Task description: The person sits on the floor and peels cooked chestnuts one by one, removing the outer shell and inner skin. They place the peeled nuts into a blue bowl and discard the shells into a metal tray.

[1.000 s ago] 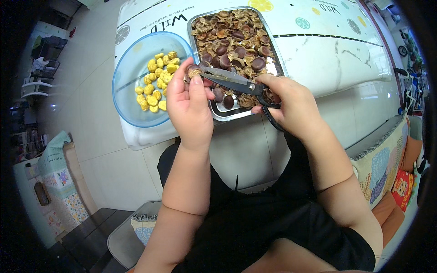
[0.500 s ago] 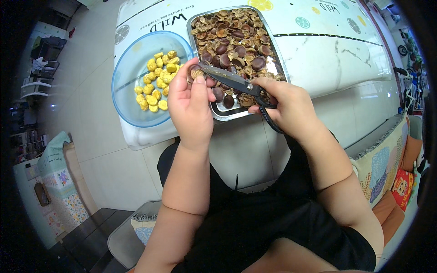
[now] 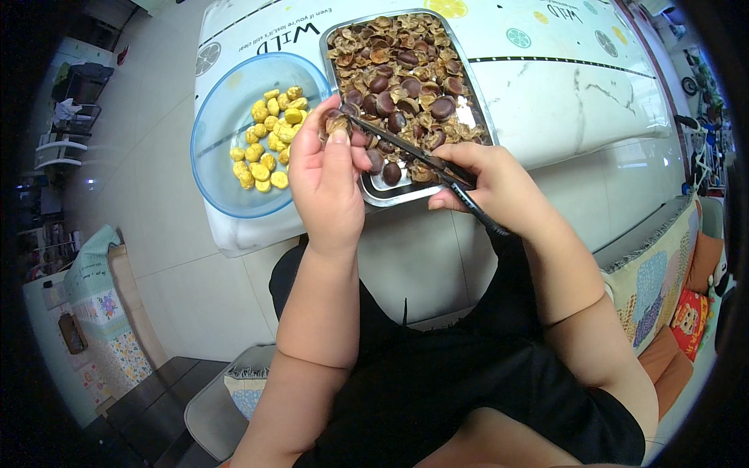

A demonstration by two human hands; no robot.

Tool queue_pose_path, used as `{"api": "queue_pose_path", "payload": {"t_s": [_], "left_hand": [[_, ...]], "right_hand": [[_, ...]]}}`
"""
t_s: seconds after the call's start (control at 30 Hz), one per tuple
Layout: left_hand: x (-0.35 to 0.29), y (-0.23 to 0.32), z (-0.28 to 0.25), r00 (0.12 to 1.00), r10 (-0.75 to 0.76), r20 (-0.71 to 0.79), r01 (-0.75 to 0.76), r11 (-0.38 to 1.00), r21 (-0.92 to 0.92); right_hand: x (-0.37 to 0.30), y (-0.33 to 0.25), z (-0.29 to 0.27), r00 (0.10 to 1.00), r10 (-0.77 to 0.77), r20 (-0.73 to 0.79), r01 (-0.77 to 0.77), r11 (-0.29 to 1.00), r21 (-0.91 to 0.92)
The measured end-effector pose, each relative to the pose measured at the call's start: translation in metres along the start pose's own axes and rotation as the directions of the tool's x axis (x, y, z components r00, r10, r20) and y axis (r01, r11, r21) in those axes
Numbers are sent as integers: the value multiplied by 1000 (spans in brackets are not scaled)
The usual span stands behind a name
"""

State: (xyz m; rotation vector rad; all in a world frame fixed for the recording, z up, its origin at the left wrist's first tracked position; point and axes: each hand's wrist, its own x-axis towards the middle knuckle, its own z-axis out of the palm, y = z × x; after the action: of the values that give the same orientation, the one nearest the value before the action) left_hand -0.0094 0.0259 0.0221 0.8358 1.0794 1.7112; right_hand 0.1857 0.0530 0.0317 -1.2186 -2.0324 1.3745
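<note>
Between the thumb and fingers of my left hand (image 3: 331,171) is a chestnut (image 3: 337,123), its brown shell partly opened. My right hand (image 3: 488,183) grips black-handled scissors (image 3: 402,145), whose blade tips touch the chestnut's shell. Just beyond both hands lies a metal tray (image 3: 382,198) heaped with loose shells (image 3: 374,39) and whole brown chestnuts (image 3: 442,108). Left of my left hand, a clear blue bowl (image 3: 214,175) holds several peeled yellow chestnuts (image 3: 257,152). My fingers hide part of the chestnut.
Bowl and tray stand on a table with a white patterned cover (image 3: 562,109). Its near edge runs just in front of my knees. A sofa (image 3: 636,265) with cushions is at the right. A dark low table (image 3: 152,413) stands at the lower left.
The scissors have turned in my right hand, so their blades now show edge-on and the handles swing lower right. My left hand keeps the chestnut in nearly the same place.
</note>
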Motion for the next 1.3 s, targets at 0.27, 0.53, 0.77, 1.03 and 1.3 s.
{"api": "queue_pose_path", "payload": {"t_s": [0.27,0.53,0.77,1.03,1.3], "left_hand": [[2,-3,-1,998,5,62,-2,999,-35],[4,-5,-2,994,29,105,-20,996,-82],[3,-14,-1,990,134,41,-134,991,6],[2,-15,1,985,146,93,-144,989,-28],[-1,-13,6,981,182,67,-184,983,29]], "right_hand": [[2,6,-6,973,63,223,-171,845,507],[-2,5,-13,927,20,374,-245,788,565],[-1,12,1,837,-169,520,-382,499,778],[-2,16,-1,863,-143,485,-388,428,816],[-3,12,-5,907,-78,415,-288,605,742]]}}
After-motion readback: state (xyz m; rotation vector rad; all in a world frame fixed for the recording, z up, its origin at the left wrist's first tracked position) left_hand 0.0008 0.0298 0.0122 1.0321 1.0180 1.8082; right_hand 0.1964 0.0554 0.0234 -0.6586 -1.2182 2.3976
